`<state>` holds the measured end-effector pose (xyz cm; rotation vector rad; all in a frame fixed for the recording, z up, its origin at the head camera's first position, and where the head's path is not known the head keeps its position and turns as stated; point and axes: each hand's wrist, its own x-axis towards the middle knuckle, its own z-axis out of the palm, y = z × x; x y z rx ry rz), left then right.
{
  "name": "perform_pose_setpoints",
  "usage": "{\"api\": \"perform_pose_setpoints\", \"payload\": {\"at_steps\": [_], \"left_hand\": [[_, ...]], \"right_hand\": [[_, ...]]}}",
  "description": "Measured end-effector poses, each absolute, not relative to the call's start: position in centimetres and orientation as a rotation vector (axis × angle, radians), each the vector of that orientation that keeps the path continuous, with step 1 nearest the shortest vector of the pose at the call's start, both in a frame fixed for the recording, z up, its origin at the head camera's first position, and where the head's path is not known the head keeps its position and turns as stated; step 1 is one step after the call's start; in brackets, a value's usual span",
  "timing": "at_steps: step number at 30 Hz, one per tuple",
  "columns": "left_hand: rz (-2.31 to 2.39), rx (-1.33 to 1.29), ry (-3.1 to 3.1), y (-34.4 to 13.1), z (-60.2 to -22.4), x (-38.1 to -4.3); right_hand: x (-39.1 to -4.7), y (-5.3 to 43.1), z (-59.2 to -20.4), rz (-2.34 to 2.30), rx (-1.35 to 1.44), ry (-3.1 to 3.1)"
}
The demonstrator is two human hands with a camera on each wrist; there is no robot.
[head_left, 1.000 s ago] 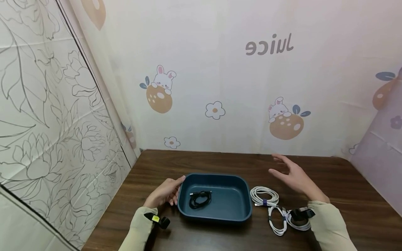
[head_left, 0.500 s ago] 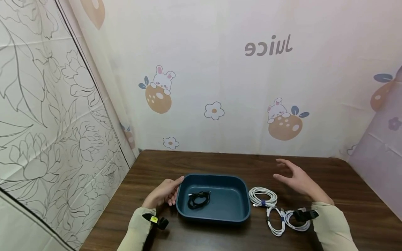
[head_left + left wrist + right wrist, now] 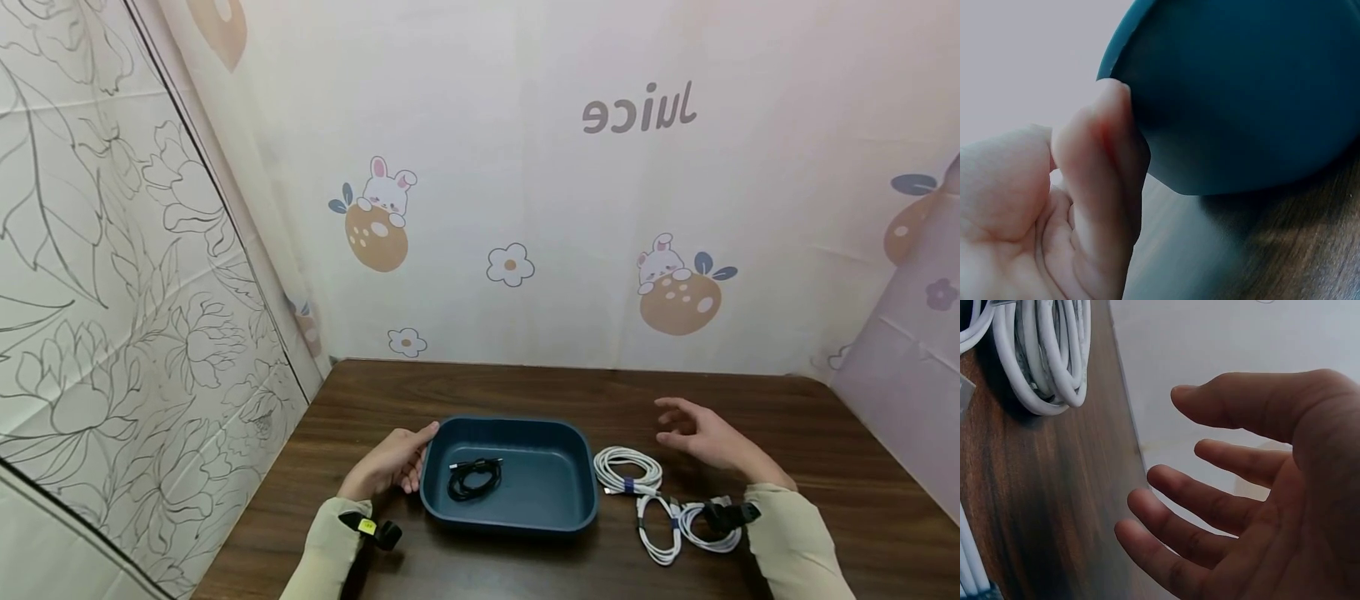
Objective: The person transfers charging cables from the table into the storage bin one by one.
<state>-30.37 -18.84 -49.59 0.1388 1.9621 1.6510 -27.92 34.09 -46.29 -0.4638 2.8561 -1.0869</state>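
A dark blue rectangular tray [image 3: 510, 518] stands on the table. My left hand [image 3: 390, 462] holds it by the left side, thumb at the rim and fingers bent against the outer wall [image 3: 1241, 125]. Inside, toward the left, lies a coiled black USB cable [image 3: 474, 480]. To the right of the tray my right hand [image 3: 708, 435] hovers over the table, its fingers spread and slightly bent with nothing between them. A large white cable coil [image 3: 628, 468] lies between this hand and the tray; in the right wrist view the white coil [image 3: 1044, 356] is away from the fingertips.
Nearer the front lie two smaller white cable coils, a left one [image 3: 662, 533] and a right one [image 3: 716, 540] partly hidden by the wrist camera. A printed curtain [image 3: 510, 167] hangs behind the brown wooden table [image 3: 480, 575], and another [image 3: 150, 333] hangs along the left.
My right hand has shifted a little right and lower, with its fingers drawn closer to the thumb. The left hand keeps its place at the tray.
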Motion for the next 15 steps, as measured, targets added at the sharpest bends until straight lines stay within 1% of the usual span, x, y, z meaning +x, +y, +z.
{"api": "perform_pose_setpoints", "payload": {"at_steps": [15], "left_hand": [[1.647, 0.158, 1.956, -19.0, -49.6, -30.4]], "right_hand": [[-28.1, 33.3, -47.5, -1.167, -0.422, 2.654]]}}
